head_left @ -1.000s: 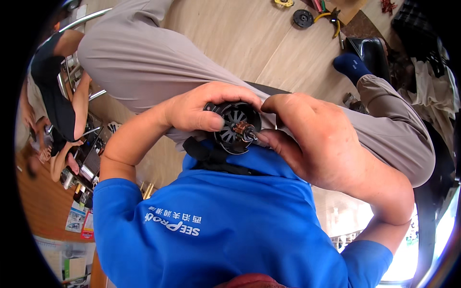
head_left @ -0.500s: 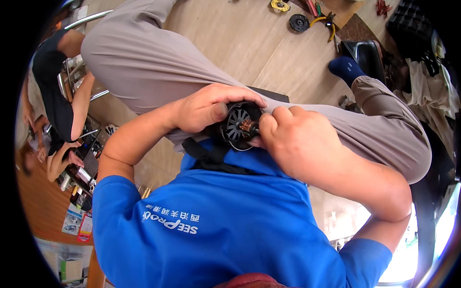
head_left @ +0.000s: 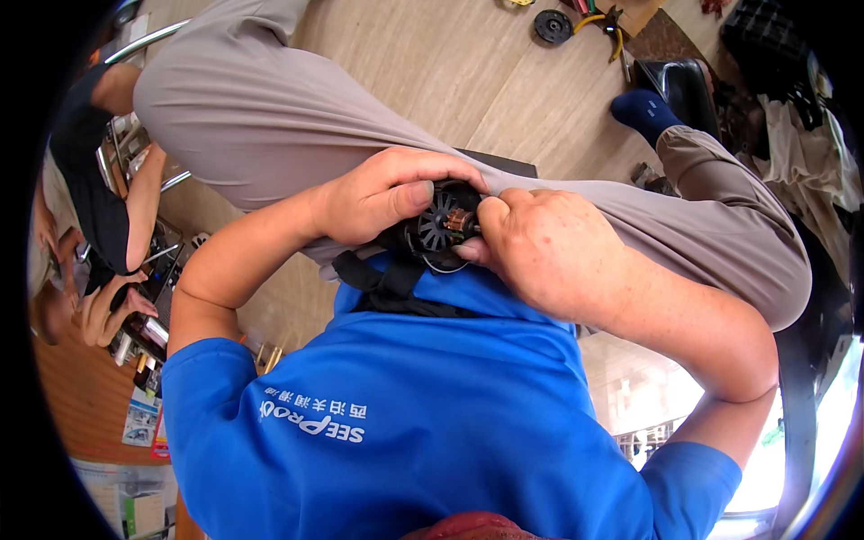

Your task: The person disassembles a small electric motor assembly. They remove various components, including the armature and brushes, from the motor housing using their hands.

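Pale wooden floorboards (head_left: 468,72) fill the background, with a seated person's grey-trousered legs (head_left: 297,117) crossing the view from ten o'clock to three o'clock; at the centre sits a small round black electric motor with a finned fan face and a copper-coloured core (head_left: 438,225), held just above a blue shirt (head_left: 423,405); the left hand (head_left: 382,193) comes in from eight o'clock, fingers curled closed over the motor's top and left side; the right hand (head_left: 540,247) presses in from four o'clock, its fingertips pinched at the motor's centre, touching it; both hands are equally close, and the motor's axis points up toward the camera; compared with a second ago, the right hand covers more of the fan face, and the motor sits slightly lower; a black disc (head_left: 553,25) and yellow-handled pliers (head_left: 612,22) lie at one o'clock.
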Motion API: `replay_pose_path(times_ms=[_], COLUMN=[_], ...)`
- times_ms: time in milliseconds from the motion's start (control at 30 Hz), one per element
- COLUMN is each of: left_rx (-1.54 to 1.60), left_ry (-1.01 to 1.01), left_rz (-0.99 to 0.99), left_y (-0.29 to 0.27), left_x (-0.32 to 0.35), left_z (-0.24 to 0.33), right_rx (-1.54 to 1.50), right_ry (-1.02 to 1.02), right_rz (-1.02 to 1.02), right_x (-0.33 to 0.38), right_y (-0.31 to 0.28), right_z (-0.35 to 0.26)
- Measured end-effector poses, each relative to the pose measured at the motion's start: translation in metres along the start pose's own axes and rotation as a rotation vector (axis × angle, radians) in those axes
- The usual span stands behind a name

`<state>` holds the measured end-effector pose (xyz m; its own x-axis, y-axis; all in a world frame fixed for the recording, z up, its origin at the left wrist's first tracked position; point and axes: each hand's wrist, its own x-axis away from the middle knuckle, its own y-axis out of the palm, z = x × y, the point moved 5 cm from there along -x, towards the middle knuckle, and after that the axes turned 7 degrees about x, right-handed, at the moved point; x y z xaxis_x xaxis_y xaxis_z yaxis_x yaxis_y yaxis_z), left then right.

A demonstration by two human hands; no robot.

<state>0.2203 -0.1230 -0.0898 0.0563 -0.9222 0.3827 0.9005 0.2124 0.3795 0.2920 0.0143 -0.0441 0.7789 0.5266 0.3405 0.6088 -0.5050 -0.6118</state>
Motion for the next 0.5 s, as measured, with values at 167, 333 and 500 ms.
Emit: replay_pose_path(times_ms=[167,333,500], left_rx=[0.0,-0.056,0.032], left_ry=[0.084,0.075,0.063], left_rz=[-0.007,-0.054,-0.011], left_y=[-0.001,0.006,0.0], left_x=[0.0,-0.005,-0.002], left_z=[-0.002,-0.002,0.003], right_rx=[-0.024,0.039,-0.015], right_ry=[0.03,0.056,0.033], right_rz=[-0.044,-0.074,-0.029], right_x=[-0.002,0.001,-0.004], right_y=[0.005,0.02,0.006], right_z=[-0.001,-0.006,-0.004])
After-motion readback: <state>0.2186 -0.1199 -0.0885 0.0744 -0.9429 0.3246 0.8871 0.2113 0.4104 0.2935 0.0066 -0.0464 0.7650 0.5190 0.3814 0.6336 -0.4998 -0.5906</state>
